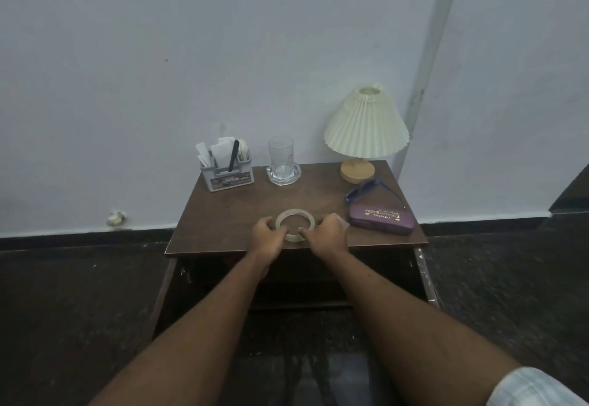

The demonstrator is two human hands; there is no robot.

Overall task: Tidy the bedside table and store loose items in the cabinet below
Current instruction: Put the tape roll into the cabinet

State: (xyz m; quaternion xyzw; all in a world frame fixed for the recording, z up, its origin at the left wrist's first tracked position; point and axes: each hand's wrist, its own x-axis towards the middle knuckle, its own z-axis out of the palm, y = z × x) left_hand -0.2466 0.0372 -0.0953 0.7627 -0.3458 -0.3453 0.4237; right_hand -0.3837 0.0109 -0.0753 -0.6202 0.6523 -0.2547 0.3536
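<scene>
Clear, pale ring-shaped roll of tape, lying flat near the front edge of the dark brown wooden bedside table, against a pale grey wall over dark speckled floor. Gripped from both sides: left hand and right hand, fingers curled closed on its rim. Purple hard glasses case by the right edge.

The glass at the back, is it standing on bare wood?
No, the glass stands in a clear faceted dish on the table.
</scene>
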